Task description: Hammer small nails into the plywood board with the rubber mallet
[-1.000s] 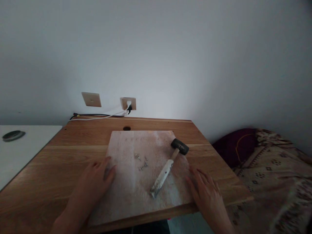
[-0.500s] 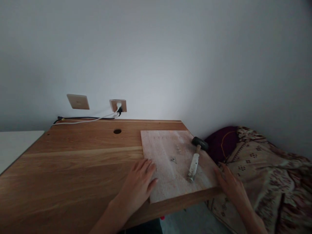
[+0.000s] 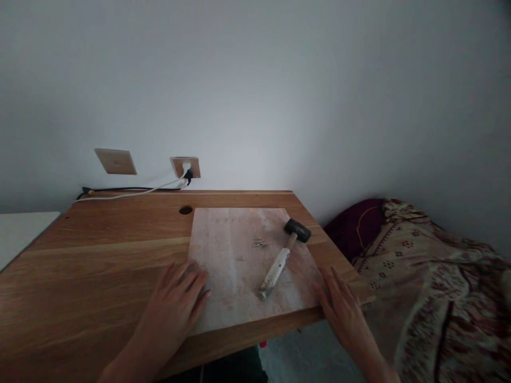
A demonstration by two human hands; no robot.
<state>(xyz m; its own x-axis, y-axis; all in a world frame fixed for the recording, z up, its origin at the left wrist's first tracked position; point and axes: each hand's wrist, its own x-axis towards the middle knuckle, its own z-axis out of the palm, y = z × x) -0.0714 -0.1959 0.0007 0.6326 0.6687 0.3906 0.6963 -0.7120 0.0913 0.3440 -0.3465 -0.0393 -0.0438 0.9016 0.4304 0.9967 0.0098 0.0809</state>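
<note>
A flat, pale, whitish-pink board (image 3: 223, 287) lies on the wooden desk. On it rests a mallet (image 3: 276, 270) with a black head and a white-wrapped wooden handle, tilted toward the far right. Several small nails or screws (image 3: 261, 243) lie in a loose cluster left of the mallet head; their exact kind is too small to tell. My left hand (image 3: 175, 298) is at the board's left edge, fingers stretched out and thumb over the board. At the right edge, my right hand (image 3: 341, 303) touches the board with its thumb side, fingers extended on the desk. Neither hand is closed.
The wooden desk (image 3: 99, 276) has a round cable hole (image 3: 186, 210) near the wall. Plugged cables run from a wall socket (image 3: 186, 167) leftward along the back edge. A patterned bedspread (image 3: 399, 260) and a purple pillow (image 3: 355, 223) lie to the right.
The board has slid left and inward from the desk's right edge, carrying the mallet; both hands moved along with it. The nails now lie in a tighter, jumbled cluster. The view shifted slightly.
</note>
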